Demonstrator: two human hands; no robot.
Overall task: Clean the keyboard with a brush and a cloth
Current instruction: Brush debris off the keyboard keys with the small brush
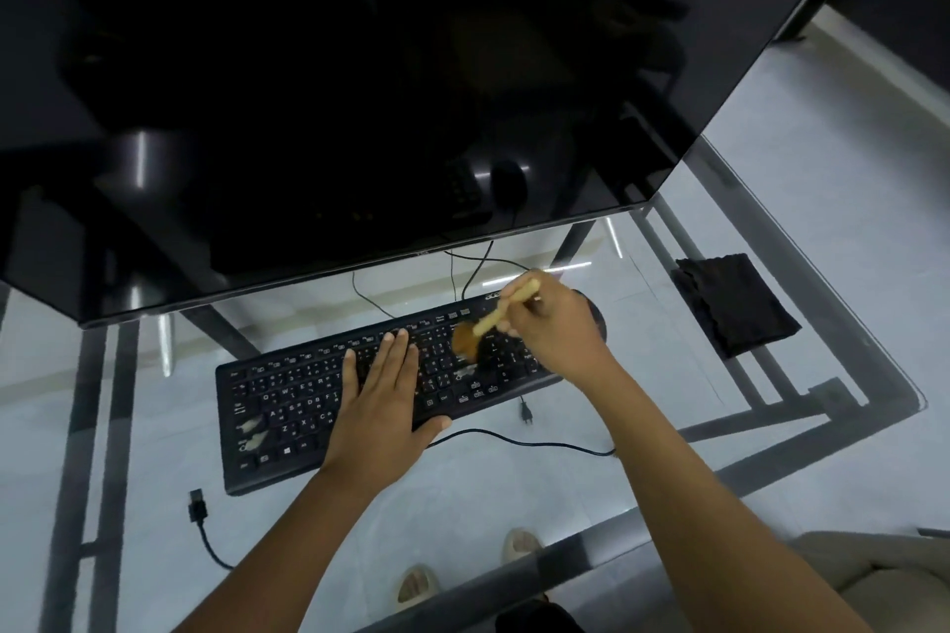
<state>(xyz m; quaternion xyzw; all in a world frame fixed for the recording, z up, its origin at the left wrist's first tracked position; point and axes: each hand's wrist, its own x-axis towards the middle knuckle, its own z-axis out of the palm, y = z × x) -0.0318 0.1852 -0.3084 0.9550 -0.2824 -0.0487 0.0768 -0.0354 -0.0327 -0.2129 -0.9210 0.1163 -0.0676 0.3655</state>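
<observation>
**Brushing under way, cloth untouched**

At lower centre, feet show through the glass bench. Above them, mid-frame, the left hand lies open and flat on the black keyboard, steadying it. The right hand grips the brush, its bristles on the keys right of centre. Pale smudges remain at the keyboard's left end, so brushing seems unfinished. The dark cloth lies folded at right, wiping still ahead. A dark monitor fills the upper frame; pale floor lies beyond.
</observation>
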